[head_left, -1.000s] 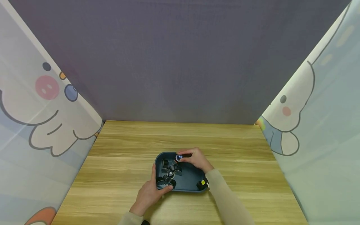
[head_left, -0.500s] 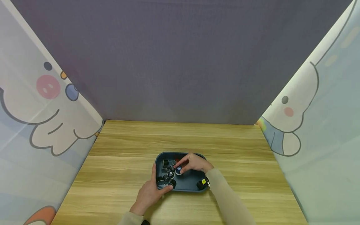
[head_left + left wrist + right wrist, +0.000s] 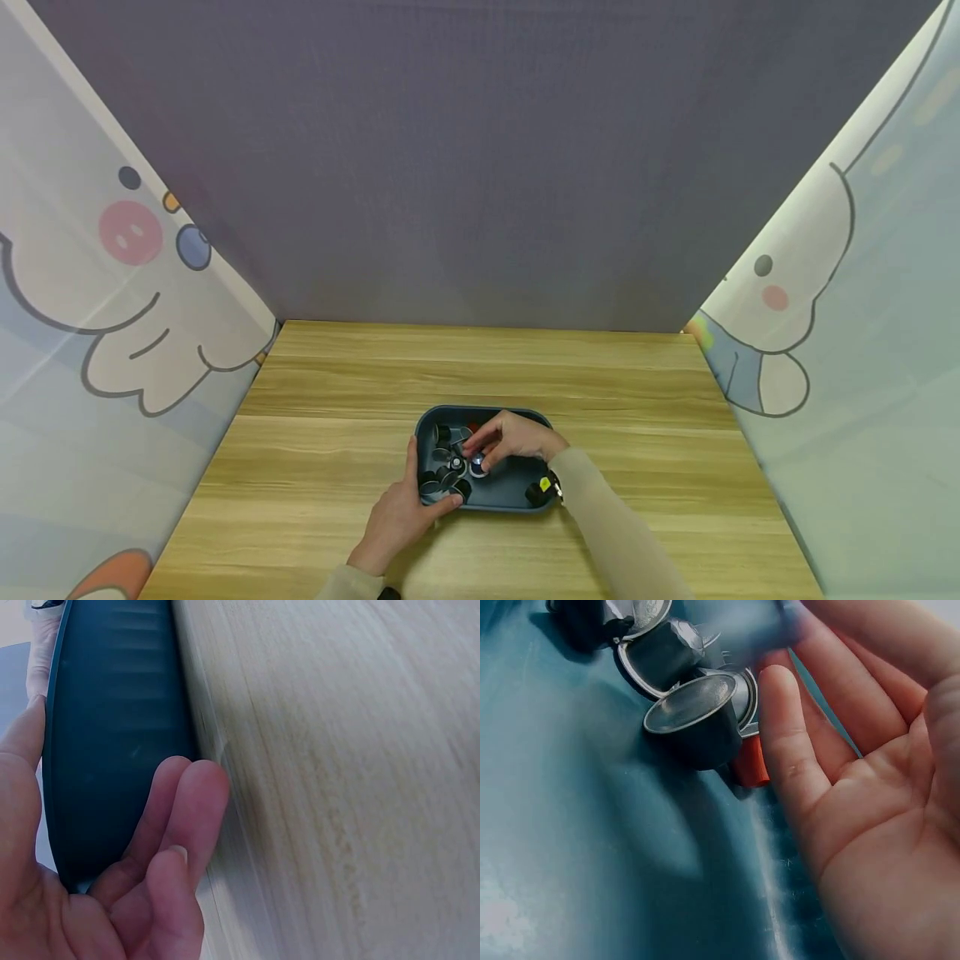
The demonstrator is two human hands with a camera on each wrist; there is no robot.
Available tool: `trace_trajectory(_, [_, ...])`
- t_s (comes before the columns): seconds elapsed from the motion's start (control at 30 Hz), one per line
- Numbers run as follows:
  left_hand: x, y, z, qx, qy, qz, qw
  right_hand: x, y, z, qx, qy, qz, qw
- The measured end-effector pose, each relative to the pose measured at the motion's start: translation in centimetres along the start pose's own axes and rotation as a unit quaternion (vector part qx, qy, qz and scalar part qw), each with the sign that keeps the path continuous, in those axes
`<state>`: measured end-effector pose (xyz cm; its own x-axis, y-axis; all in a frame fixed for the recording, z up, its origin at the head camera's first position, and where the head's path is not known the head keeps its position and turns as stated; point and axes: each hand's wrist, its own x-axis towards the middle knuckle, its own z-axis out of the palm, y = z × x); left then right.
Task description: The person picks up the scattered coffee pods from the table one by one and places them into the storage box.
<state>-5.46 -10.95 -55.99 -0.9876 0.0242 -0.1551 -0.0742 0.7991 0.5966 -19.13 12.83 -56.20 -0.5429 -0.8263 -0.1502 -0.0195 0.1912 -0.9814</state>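
Observation:
A dark blue tray holds several coffee capsules, mostly black, in its left half. Inside it, my right hand pinches a blue coffee capsule between thumb and fingers; the capsule is a blur in the right wrist view. It is beside the black capsules, one of which lies tipped near an orange-red capsule. My left hand grips the tray's near left corner, thumb at the front rim and fingers along the outside. In the left wrist view, bent fingers show against the tray's ribbed outer wall.
The tray stands on a wood-grain table near my side. Behind the table rises a grey cloth backdrop. Cartoon-printed curtains flank both sides.
My right hand has moved the blue capsule from the tray's far edge toward the near side, up beside the black capsules. The left hand keeps its grip on the tray.

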Motion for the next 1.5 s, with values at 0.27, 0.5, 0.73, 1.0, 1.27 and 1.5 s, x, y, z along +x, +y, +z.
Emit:
trace_trajectory(0.27, [-0.1,0.1,-0.1,0.001,0.002,0.002,1.0,-0.1,-0.2,0.0,0.007,0.002,-0.009,1.0])
trace_trajectory(0.5, [-0.2,0.2,-0.2,0.0,0.004,0.001,1.0,-0.1,-0.6,0.1,0.011,0.01,-0.01,1.0])
trace_trajectory(0.73, [-0.1,0.2,-0.1,0.016,0.023,-0.016,0.9995,-0.9,-1.9,-0.2,-0.019,0.031,-0.038,0.999])
trace_trajectory(1.0, [-0.2,0.3,-0.2,0.034,0.033,-0.025,0.9986,-2.6,-3.3,-1.0,-0.02,0.07,-0.063,0.995])
trace_trajectory(1.27, [-0.2,0.3,-0.1,0.04,0.041,-0.024,0.9981,-5.7,-3.6,-1.6,-0.021,0.154,-0.037,0.987])
trace_trajectory(1.5, [-0.3,0.5,-0.2,0.055,0.051,-0.022,0.997,-8.8,-3.1,-1.1,-0.009,0.218,-0.032,0.975])
